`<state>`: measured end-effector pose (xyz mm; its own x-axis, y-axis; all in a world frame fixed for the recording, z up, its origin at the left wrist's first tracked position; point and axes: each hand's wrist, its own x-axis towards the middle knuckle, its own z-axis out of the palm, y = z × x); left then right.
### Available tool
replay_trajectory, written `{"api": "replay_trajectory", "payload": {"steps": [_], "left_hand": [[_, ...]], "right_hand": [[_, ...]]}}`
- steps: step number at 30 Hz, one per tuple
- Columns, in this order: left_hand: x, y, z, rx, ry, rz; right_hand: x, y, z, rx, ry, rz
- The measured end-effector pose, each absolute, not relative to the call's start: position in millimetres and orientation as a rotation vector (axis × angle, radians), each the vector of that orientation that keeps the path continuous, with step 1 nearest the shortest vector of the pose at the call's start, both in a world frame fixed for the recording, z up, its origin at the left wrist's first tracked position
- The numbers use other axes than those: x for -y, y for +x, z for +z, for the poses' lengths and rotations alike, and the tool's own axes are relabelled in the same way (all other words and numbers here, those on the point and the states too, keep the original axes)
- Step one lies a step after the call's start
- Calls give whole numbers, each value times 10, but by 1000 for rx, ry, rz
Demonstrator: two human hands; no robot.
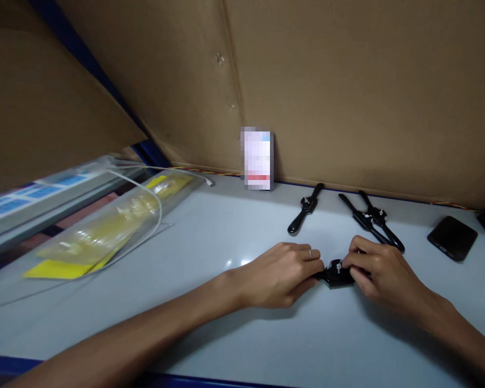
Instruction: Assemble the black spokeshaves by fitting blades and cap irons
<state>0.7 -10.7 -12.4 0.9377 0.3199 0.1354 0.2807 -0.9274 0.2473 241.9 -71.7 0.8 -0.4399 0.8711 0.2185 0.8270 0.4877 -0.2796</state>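
Note:
A black spokeshave (339,274) lies between my two hands, low over the white tabletop. My left hand (289,274) is closed around its left handle, with a ring on one finger. My right hand (378,267) has its fingers closed at the tool's right side, thumb and fingertips by the silvery screw on its body. That hand hides the right handle. Behind them lies a similar spokeshave (307,205). Farther right, a spokeshave (362,218) and another spokeshave (380,215) rest side by side, their near ends close to my right hand.
A phone (258,159) with a blurred screen leans against the cardboard wall (347,91). Another dark phone (452,238) lies at the right. At the left are a plastic bag with yellow sheets (121,221), a white cable (160,207) and a long blue-labelled box (36,194).

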Motion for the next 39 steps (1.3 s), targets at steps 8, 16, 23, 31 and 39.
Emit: {"api": "replay_trajectory", "payload": {"steps": [8, 16, 23, 31, 39], "left_hand": [[107, -2, -123, -440, 2883, 253], [105, 1, -114, -429, 2880, 282], [104, -1, -127, -427, 2887, 287], [107, 0, -106, -433, 2894, 279], [101, -2, -120, -429, 2897, 289]], "right_hand": [[746, 2409, 31, 2490, -1306, 253], [736, 2417, 61, 2526, -1345, 164], [722, 2430, 72, 2569, -1338, 64], [727, 2435, 77, 2568, -1288, 116], [706, 2469, 68, 2566, -1347, 41]]}}
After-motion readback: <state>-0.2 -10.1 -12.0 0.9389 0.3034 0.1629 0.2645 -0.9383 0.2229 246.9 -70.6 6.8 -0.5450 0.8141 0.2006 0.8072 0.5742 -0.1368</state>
